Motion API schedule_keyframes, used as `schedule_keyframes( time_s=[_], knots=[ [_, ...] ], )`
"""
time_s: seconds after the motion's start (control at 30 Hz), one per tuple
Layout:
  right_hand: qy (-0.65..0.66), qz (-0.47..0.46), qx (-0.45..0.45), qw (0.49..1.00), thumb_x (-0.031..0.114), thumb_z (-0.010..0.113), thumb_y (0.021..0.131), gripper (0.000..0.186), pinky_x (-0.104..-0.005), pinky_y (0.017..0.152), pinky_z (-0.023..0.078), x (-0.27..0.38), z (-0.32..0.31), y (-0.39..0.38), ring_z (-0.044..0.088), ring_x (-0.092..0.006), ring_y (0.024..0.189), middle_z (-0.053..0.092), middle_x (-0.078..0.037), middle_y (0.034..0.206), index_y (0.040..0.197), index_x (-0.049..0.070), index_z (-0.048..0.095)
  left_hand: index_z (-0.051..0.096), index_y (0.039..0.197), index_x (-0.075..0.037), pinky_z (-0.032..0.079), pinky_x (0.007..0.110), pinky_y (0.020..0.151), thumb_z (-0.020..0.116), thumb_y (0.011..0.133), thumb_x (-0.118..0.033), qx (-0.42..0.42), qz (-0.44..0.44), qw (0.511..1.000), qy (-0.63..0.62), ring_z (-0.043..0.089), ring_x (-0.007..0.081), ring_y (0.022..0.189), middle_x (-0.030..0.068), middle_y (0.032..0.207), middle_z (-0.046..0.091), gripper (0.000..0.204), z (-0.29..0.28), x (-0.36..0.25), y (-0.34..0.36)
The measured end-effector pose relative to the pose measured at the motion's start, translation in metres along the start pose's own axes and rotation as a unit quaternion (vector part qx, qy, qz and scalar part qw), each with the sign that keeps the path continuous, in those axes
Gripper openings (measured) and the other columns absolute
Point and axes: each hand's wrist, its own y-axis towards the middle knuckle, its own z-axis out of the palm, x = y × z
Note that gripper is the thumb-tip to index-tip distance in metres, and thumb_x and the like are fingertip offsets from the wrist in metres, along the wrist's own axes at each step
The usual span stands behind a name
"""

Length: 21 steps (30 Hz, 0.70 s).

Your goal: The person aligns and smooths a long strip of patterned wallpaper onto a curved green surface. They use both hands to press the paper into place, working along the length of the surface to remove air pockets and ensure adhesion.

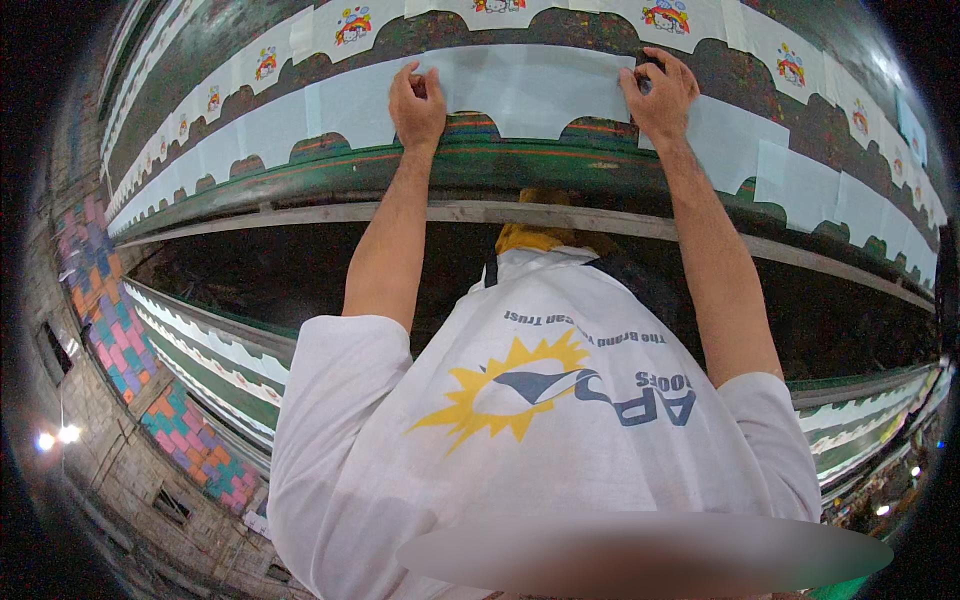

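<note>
My left hand (418, 108), its fingers curled, grips the left end of a pale blue cut panel (530, 85) with scalloped notches along its lower edge. At the panel's right end my right hand (660, 90) has its fingers bent and pinched at the top corner. The panel lies flat on a long, dark green paint-stained table (600, 170). Similar blue panels (725, 155) continue in a row to both sides, and behind them runs a row of white panels with colourful cartoon prints (665, 20).
A grey rail (470, 212) runs along the table's near edge above a dark gap. Further long tables with laid-out panels show at left (200, 350) and right (850, 420). A worn wall, a stretch of multicoloured patches (100, 290) and lamps (68, 434) are at far left.
</note>
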Motion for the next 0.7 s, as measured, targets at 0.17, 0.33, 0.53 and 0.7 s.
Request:
schedule_keyframes(
  time_s=[0.17,0.33,0.53,0.7],
  knots=[
    [0.004,0.015,0.011,1.000,0.037,0.074,0.090,0.026,-0.0515,0.114,0.025,-0.001,-0.002,0.001,0.046,-0.0299,0.134,0.061,0.002,0.138,0.077,0.014,0.070,0.063,0.119,-0.005,0.052,0.041,0.078,0.081,0.087,-0.029,-0.013,0.021,1.000,-0.005,0.062,0.0241,0.084,0.0078,0.092,0.064,0.044,0.000,-0.001,-0.001],
    [0.008,-0.002,-0.001,1.000,0.037,0.075,0.088,0.028,-0.0505,0.114,0.027,-0.002,-0.001,0.002,0.048,-0.0295,0.132,0.062,0.002,0.137,0.076,0.013,0.069,0.061,0.118,-0.006,0.050,0.045,0.085,0.084,0.081,-0.026,0.003,0.042,0.999,0.024,0.059,0.0305,0.097,0.0092,0.099,0.061,0.048,-0.003,-0.002,-0.002],
    [0.033,0.057,0.055,0.996,0.039,0.070,0.091,0.031,-0.0472,0.112,0.032,-0.012,-0.006,0.010,0.052,-0.0297,0.128,0.064,0.000,0.134,0.080,0.010,0.072,0.060,0.118,-0.007,0.049,0.048,0.092,0.085,0.080,-0.024,0.002,0.031,1.000,-0.006,0.058,0.0343,0.108,0.0125,0.106,0.061,0.049,0.000,0.000,-0.003],
    [0.374,0.162,0.124,0.905,0.046,0.059,0.099,0.045,-0.0348,0.104,0.041,-0.041,-0.031,0.034,0.062,-0.0228,0.115,0.071,-0.009,0.122,0.104,0.004,0.074,0.061,0.120,-0.006,0.046,0.051,0.098,0.085,0.079,-0.025,-0.011,0.057,0.998,-0.004,0.055,0.0366,0.114,0.0157,0.112,0.061,0.051,-0.001,0.002,0.000]
  ],
)
